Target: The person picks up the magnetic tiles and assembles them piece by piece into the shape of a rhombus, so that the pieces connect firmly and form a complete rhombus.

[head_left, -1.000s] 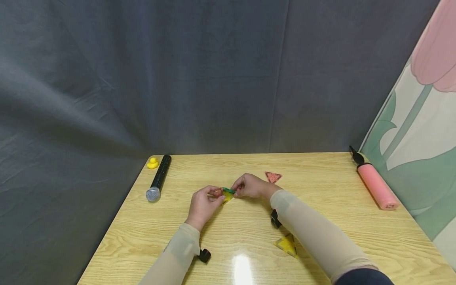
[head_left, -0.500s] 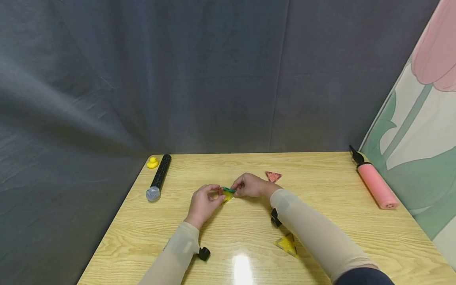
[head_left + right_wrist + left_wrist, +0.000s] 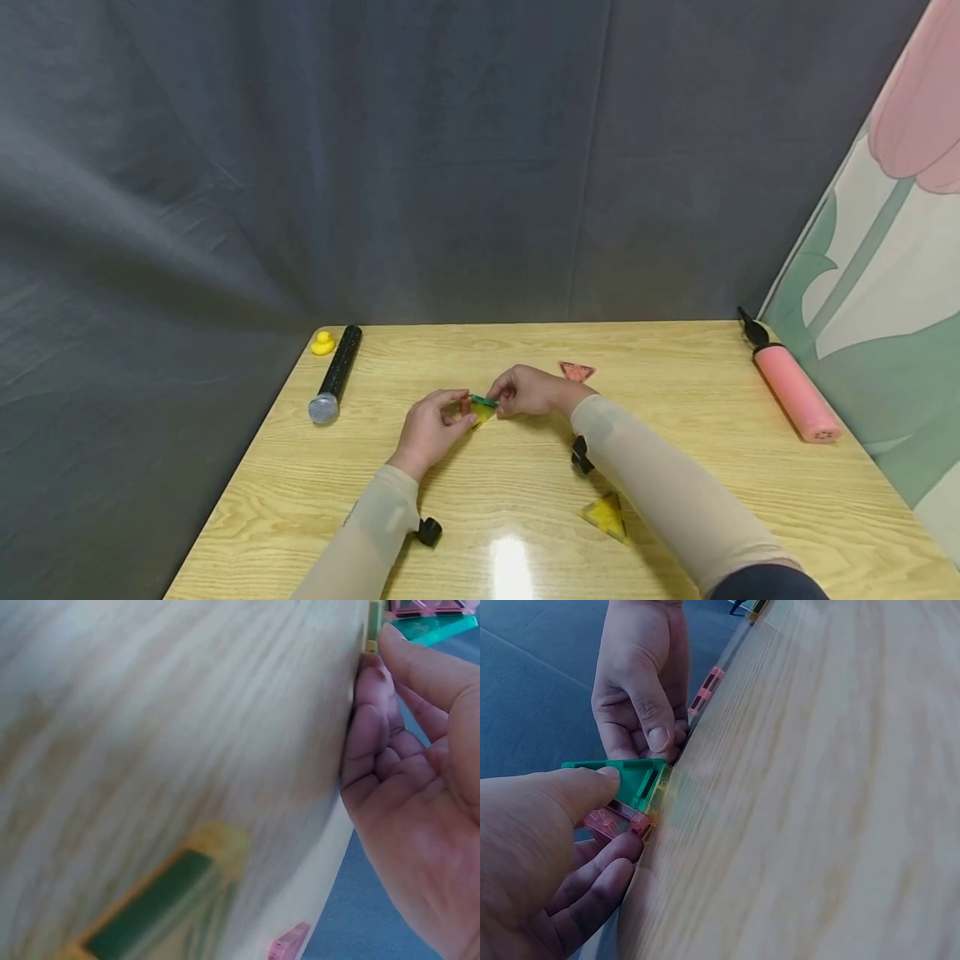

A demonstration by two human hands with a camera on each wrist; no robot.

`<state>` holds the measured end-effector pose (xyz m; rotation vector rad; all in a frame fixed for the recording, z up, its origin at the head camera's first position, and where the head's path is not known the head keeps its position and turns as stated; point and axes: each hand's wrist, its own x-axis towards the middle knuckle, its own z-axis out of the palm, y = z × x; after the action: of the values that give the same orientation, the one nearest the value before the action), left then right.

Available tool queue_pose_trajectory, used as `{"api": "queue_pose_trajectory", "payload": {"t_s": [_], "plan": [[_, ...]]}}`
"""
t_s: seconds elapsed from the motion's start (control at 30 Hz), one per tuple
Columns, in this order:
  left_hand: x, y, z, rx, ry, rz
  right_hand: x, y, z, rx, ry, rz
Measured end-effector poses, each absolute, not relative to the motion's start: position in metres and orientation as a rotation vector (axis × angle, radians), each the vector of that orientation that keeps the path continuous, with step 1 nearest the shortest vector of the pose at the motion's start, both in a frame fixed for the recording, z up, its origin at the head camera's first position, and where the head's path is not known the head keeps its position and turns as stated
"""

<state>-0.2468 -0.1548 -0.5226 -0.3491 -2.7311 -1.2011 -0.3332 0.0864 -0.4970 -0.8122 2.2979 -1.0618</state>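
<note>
A green triangular magnetic tile (image 3: 634, 780) stands up from a flat yellow triangular magnetic tile (image 3: 482, 414), with a red magnetic tile (image 3: 609, 823) leaning beside it. My left hand (image 3: 429, 432) pinches the green and red tiles; its thumb lies on the green one and its fingers are under the red one. From the other side, my right hand (image 3: 531, 390) pinches the yellow tile's corner (image 3: 372, 630) where it meets the green edge. My fingers hide parts of these tiles.
A loose red triangular tile (image 3: 577, 371) lies behind my right wrist, and another yellow tile (image 3: 606, 517) lies near my right forearm. At the left are a microphone (image 3: 337, 371) and a yellow rubber duck (image 3: 323, 342). A pink hand pump (image 3: 797, 392) lies far right.
The red tile between my left fingers shows less in the head view than a second ago. Both hands stay at almost the same spot.
</note>
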Motion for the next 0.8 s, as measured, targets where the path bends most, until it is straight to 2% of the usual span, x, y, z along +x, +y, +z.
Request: {"api": "queue_pose_trajectory", "payload": {"t_s": [0.33, 0.8], "plan": [[-0.247, -0.156, -0.526, -0.346, -2.722, -1.248, -0.328, 0.091, -0.489, -0.801, 2.292, -1.029], [-0.246, -0.157, -0.525, -0.323, -2.724, -1.279, -0.316, 0.108, -0.488, -0.822, 2.343, -1.207]]}}
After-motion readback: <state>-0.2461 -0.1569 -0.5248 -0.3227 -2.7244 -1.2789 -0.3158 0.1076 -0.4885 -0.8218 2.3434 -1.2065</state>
